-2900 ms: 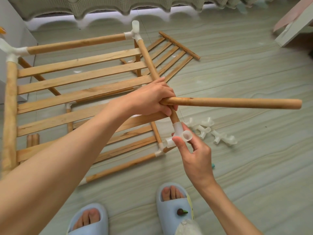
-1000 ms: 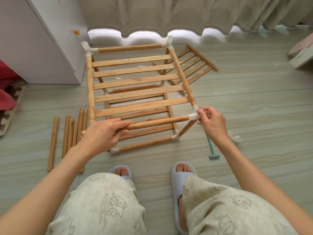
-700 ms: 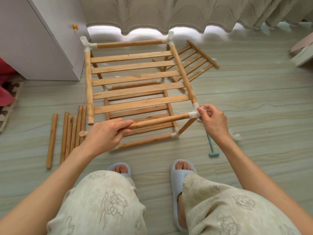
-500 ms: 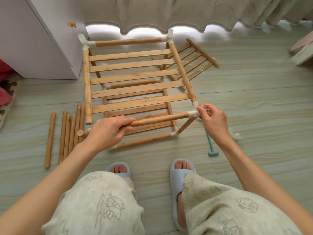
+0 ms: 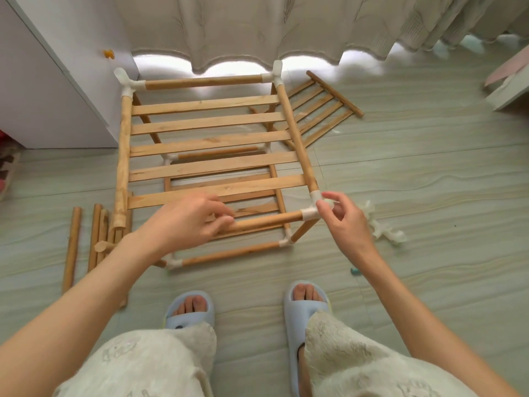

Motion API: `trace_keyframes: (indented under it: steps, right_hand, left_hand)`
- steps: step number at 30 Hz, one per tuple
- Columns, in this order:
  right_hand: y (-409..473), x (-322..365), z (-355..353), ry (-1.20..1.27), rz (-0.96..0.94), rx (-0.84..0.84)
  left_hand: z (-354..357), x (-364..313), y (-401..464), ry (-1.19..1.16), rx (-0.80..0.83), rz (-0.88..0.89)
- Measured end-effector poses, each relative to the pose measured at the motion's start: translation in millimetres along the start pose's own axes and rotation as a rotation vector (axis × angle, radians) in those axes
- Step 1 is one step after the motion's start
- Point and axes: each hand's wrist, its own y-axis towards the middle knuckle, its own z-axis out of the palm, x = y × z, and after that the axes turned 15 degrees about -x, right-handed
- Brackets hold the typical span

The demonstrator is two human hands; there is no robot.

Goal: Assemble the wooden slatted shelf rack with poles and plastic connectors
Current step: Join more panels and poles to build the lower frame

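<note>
The rack (image 5: pixel 211 121) stands on the floor, an upper slatted shelf over a lower one, joined by poles and white connectors. A front pole (image 5: pixel 266 222) is plugged into the near right corner connector (image 5: pixel 310 214). Its free left end (image 5: pixel 100 247) hangs low past my wrist. My left hand (image 5: pixel 183 224) holds this pole lightly between thumb and fingertips, fingers fairly straight. My right hand (image 5: pixel 343 224) pinches the connector's upward socket between thumb and forefinger. The left side pole's near end (image 5: pixel 118 222) carries no connector.
Several loose poles (image 5: pixel 71 247) lie on the floor at the left. A spare slatted panel (image 5: pixel 320 110) lies behind the rack, loose connectors (image 5: pixel 383 227) to its right. A white cabinet (image 5: pixel 43 96) stands at the back left. My slippered feet (image 5: pixel 189 310) are close to the rack.
The pole went into the near right connector. My left hand's full grip has since loosened to a fingertip hold, and my right hand's fingers have spread off the connector.
</note>
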Motion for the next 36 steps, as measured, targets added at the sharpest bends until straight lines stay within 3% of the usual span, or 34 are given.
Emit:
trace_keyframes:
  steps: [6,10,16,20,25,36]
  right_hand:
    - [-7.6,-15.2,1.9,0.236,0.019,0.124]
    - [-1.9,-28.9,-3.5,0.191,-0.104,0.227]
    - [26.6,-32.3,-9.7,0.069,-0.350,0.182]
    - [52.6,-21.0,-15.1,-0.053,-0.323,0.393]
    - [59.4,-16.0,-16.6,-0.085,-0.301,0.445]
    - [73.1,-2.4,-7.2,-0.121,-0.208,0.797]
  left_hand:
    - [26.0,-33.9,60.1,0.034,-0.243,0.115]
    - [48.1,-59.3,80.6,0.052,-0.154,0.136]
    - [57.9,-73.2,87.8,0.164,0.101,0.121]
    - [66.8,-72.4,94.2,0.199,0.074,0.113]
    - [74.3,-77.9,102.2,0.152,0.053,0.030]
    - [67.8,-66.3,84.2,0.055,0.090,0.090]
